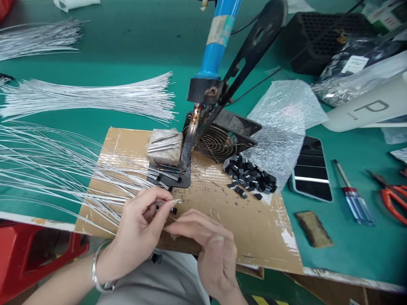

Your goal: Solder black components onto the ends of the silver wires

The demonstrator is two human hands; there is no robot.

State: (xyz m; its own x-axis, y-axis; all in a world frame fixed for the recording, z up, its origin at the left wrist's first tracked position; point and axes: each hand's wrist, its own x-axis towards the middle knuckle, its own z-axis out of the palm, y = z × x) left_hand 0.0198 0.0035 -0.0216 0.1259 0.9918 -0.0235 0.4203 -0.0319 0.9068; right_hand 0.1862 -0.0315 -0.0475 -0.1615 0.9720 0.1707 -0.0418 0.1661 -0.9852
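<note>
My left hand pinches the end of a thin white wire, with small black connectors hanging close to its fingertips. Just right of it, my right hand has thumb and forefinger pressed together near the wire's end; whatever lies between them is too small to make out. Beyond both hands a blue-handled soldering iron points tip-down in a black stand over a dark metal plate. Beside the tip sits a pale block with several thin metal rods on top.
A cardboard sheet lies under the work. Black connectors are heaped by a bubble-wrap bag. A fan stands behind. Rightward lie a phone, screwdriver, sponge and red-handled pliers. A wire bundle is at left.
</note>
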